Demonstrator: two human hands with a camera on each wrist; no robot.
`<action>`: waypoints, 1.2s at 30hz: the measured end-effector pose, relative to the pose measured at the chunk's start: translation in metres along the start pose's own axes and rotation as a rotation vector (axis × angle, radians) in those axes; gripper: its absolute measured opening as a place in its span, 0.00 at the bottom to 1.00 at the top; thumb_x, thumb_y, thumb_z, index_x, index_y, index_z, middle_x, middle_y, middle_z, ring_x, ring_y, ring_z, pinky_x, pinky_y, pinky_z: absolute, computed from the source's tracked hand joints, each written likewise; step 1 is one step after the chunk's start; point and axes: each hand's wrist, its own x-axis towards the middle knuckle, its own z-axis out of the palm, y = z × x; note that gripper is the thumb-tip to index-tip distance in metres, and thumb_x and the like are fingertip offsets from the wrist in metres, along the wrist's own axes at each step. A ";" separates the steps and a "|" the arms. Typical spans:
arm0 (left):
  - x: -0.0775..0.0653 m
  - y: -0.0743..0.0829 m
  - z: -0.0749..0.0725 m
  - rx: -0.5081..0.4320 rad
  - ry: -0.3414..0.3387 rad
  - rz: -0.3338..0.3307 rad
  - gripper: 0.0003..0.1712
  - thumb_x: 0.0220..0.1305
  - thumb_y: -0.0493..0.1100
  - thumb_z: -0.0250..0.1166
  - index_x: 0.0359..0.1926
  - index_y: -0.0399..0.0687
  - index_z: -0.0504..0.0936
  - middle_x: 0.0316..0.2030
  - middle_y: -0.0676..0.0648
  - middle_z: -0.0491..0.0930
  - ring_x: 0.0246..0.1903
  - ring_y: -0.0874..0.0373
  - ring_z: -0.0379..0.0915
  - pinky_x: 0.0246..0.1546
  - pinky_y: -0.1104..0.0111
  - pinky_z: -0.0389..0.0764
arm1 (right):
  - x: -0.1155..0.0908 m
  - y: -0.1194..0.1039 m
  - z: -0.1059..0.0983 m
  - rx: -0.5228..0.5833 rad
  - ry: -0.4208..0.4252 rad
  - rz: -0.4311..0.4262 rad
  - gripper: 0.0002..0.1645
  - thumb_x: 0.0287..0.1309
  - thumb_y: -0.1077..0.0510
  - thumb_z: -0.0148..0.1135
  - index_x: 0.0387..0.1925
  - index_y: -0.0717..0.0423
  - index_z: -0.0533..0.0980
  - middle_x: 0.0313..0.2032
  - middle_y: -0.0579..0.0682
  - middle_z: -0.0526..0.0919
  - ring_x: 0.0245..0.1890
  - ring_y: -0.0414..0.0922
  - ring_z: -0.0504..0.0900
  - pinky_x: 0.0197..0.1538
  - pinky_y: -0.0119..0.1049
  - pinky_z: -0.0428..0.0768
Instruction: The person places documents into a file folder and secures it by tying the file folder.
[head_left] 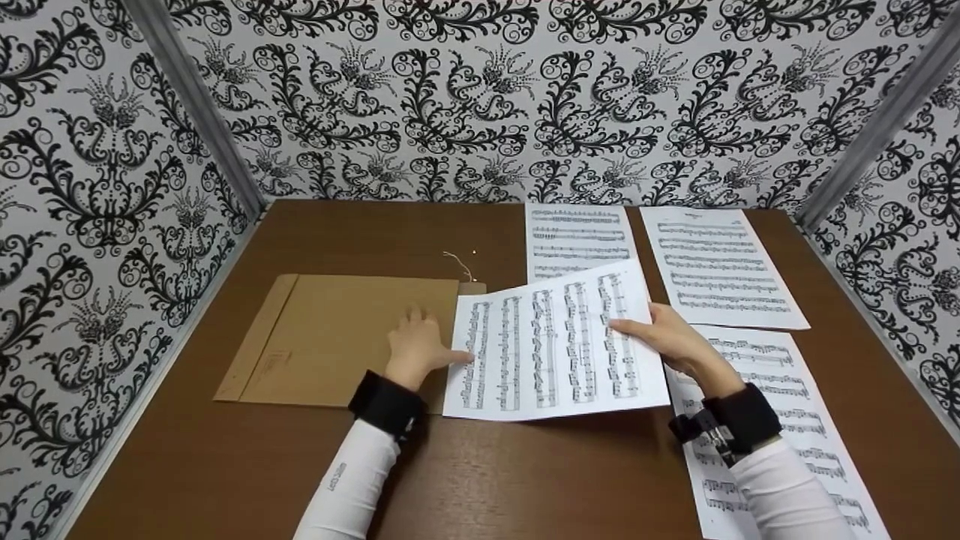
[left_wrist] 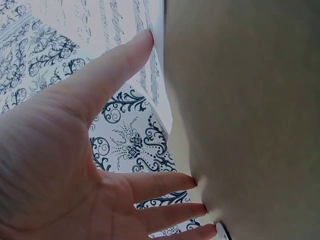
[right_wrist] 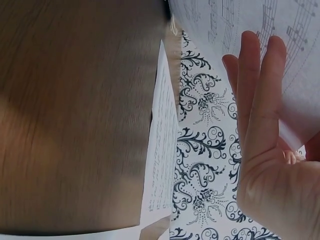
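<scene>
My right hand (head_left: 684, 341) holds a sheet of music (head_left: 555, 345) by its right edge, thumb on the printed face. In the right wrist view, its fingers (right_wrist: 270, 90) lie straight along the sheet's underside. The sheet is turned sideways and raised on the right, its left edge at the right end of a brown cardboard envelope (head_left: 345, 330). On that envelope rests my left hand (head_left: 417, 349) with the fingers spread, its thumb reaching over the sheet's left edge. In the left wrist view, the left fingertips (left_wrist: 187, 181) touch the cardboard.
Another music page (head_left: 577, 236) lies at the back, partly covered by the held one. To the right are a second page (head_left: 720, 266) and a third (head_left: 802, 420) under the right forearm. A thin string (head_left: 459, 262) lies behind the envelope on the brown table (head_left: 480, 480). Patterned walls (head_left: 480, 97) enclose it.
</scene>
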 end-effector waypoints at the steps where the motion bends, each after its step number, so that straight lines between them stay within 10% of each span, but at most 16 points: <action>1: 0.000 0.000 0.000 0.002 0.000 0.000 0.66 0.46 0.73 0.75 0.74 0.33 0.66 0.78 0.29 0.54 0.78 0.32 0.53 0.70 0.39 0.70 | 0.001 0.000 -0.001 -0.001 0.000 0.004 0.29 0.71 0.57 0.60 0.64 0.73 0.68 0.32 0.41 0.90 0.29 0.40 0.91 0.35 0.34 0.89; 18: -0.002 -0.001 -0.004 0.019 -0.010 0.005 0.67 0.46 0.74 0.74 0.75 0.34 0.64 0.77 0.30 0.57 0.77 0.33 0.56 0.69 0.39 0.71 | 0.010 0.002 -0.006 0.039 -0.034 0.029 0.26 0.72 0.57 0.60 0.62 0.70 0.69 0.33 0.42 0.90 0.30 0.40 0.91 0.36 0.35 0.89; 36: -0.007 0.000 -0.012 -0.020 0.033 0.061 0.31 0.56 0.54 0.73 0.51 0.34 0.82 0.56 0.33 0.81 0.54 0.36 0.80 0.56 0.43 0.80 | 0.018 0.012 -0.008 0.070 -0.013 0.065 0.27 0.73 0.53 0.59 0.62 0.68 0.70 0.33 0.43 0.90 0.31 0.42 0.92 0.35 0.36 0.89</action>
